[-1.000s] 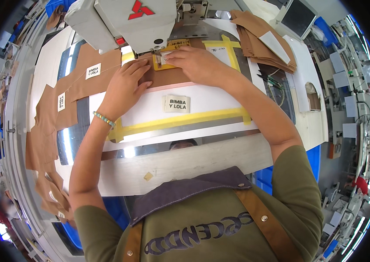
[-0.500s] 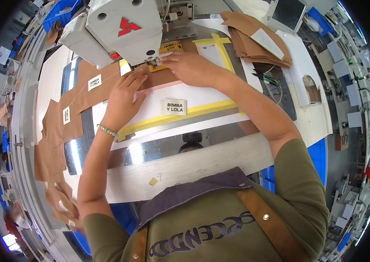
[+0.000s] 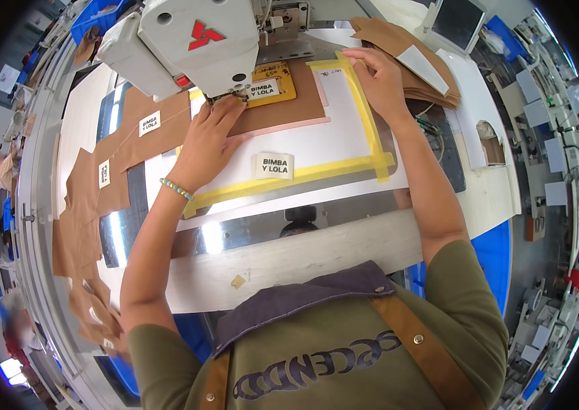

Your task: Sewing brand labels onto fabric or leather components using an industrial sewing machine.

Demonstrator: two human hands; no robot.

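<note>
My left hand [image 3: 209, 147] lies with its fingers stretched over the left end of a brown leather piece [image 3: 282, 119], close beside the sewing machine's needle area; its thumb is spread apart. My right hand [image 3: 379, 85] is open at the far right corner of a white template sheet [image 3: 344, 137] edged with yellow tape, fingertips touching the tape. A yellow metal frame [image 3: 286, 97] lies on the brown piece, with a white printed label [image 3: 263, 89] inside its opening. A small stack of white labels [image 3: 273, 166] rests on the template, nearer to me.
The white sewing machine head [image 3: 200, 48] stands over the work at upper left. Joined brown pieces with labels [image 3: 112, 160] trail down the table's left side. More brown pieces [image 3: 409, 65] are stacked at far right, near dark-handled snips [image 3: 426, 124] and a small screen [image 3: 457, 24].
My right hand has moved right, from the yellow frame to the template's far corner, uncovering the label in the frame. The left hand has shifted slightly right and nearer the needle area.
</note>
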